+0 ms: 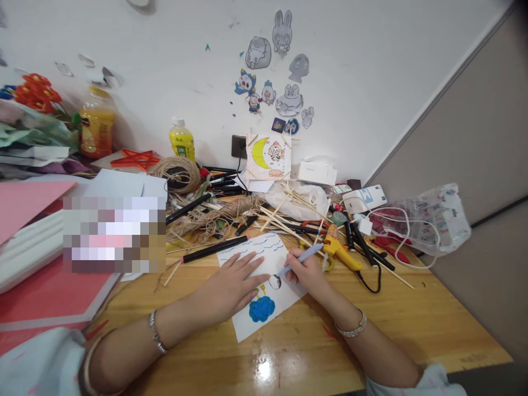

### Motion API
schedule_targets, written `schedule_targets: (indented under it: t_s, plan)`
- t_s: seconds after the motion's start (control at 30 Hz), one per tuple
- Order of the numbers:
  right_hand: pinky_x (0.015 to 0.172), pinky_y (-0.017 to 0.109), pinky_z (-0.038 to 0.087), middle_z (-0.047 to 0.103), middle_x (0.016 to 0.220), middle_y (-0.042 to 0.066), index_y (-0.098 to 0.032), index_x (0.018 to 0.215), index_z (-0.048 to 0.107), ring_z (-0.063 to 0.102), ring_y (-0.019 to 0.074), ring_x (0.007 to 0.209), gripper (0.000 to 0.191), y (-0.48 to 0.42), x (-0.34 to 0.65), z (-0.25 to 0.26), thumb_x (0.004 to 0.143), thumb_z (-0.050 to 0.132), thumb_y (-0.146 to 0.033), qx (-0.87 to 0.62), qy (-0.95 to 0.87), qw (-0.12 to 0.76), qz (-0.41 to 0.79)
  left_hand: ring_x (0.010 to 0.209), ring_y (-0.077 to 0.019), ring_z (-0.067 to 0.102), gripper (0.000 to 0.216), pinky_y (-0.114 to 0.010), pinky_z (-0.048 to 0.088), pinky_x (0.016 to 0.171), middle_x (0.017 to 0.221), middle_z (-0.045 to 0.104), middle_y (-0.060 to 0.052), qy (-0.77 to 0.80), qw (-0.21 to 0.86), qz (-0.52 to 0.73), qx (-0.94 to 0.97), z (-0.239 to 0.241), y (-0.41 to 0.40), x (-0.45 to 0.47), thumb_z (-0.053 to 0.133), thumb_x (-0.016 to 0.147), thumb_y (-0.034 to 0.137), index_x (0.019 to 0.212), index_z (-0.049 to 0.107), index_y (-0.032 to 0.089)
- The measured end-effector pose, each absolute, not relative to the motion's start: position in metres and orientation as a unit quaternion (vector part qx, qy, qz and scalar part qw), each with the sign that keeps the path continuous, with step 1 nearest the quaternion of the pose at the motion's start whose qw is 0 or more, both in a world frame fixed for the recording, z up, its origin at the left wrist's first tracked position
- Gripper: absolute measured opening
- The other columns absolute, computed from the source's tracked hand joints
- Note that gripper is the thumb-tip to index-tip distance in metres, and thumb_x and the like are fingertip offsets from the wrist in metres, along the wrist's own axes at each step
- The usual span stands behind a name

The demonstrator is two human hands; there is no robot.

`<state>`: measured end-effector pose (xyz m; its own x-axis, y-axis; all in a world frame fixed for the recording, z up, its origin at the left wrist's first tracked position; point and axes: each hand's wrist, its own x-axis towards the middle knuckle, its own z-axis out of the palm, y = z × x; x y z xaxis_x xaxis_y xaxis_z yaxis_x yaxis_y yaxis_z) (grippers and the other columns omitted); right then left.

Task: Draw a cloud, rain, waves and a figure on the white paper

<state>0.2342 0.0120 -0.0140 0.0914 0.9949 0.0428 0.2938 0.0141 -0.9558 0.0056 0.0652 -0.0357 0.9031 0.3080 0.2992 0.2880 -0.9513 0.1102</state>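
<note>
Tilted on the wooden table lies a white sheet of paper (243,329) with blue wavy lines along its far edge and a blue cloud-like drawing near its close corner. My left hand (237,280) rests flat on the sheet, fingers spread, its fingertips beside a small round black-and-white drawing (275,281). A light blue pen (303,258) is pinched in my right hand (303,272), its tip at the upper edge of that round drawing. My left palm covers part of the paper.
A yellow hot glue gun (340,253) with a black cord lies right of the paper. Behind are wooden sticks (280,220), twine (177,175), black markers (214,249) and a framed moon picture (269,158). Papers and a red folder (53,297) cover the left side. Bottles (181,140) stand by the wall.
</note>
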Motion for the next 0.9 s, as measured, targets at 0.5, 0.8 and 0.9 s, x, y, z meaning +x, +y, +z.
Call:
schedule_targets:
  t_s: [0.5, 0.8, 0.9]
  plan:
    - [0.037, 0.020, 0.033, 0.050, 0.042, -0.004, -0.021, 0.058, 0.048, 0.042, 0.0091, 0.035, 0.031, 0.0100, 0.2335, -0.0108, 0.080, 0.053, -0.043, -0.585, -0.552, 0.442, 0.396, 0.136, -0.0320, 0.035, 0.039, -0.053, 0.028, 0.108, 0.147, 0.041, -0.011, 0.159, 0.023, 0.132, 0.978, -0.0330, 0.0650, 0.0062, 0.051, 0.096, 0.028, 0.135, 0.049, 0.031]
    - [0.037, 0.020, 0.033, 0.051, 0.041, -0.004, -0.021, 0.057, 0.049, 0.041, 0.0085, 0.035, 0.031, 0.0099, 0.2335, -0.0118, 0.080, 0.052, -0.041, -0.583, -0.557, 0.444, 0.391, 0.137, -0.0307, 0.033, 0.040, -0.051, 0.027, 0.109, 0.148, 0.039, -0.010, 0.157, 0.025, 0.132, 0.978, -0.0344, 0.0653, 0.0054, 0.049, 0.096, 0.029, 0.136, 0.047, 0.031]
    - [0.037, 0.020, 0.033, 0.051, 0.041, -0.004, -0.021, 0.057, 0.049, 0.041, 0.0088, 0.035, 0.031, 0.0097, 0.2335, -0.0118, 0.080, 0.052, -0.041, -0.584, -0.556, 0.442, 0.393, 0.137, -0.0305, 0.033, 0.039, -0.051, 0.027, 0.109, 0.148, 0.039, -0.010, 0.159, 0.028, 0.132, 0.978, -0.0350, 0.0653, 0.0051, 0.049, 0.097, 0.028, 0.136, 0.047, 0.031]
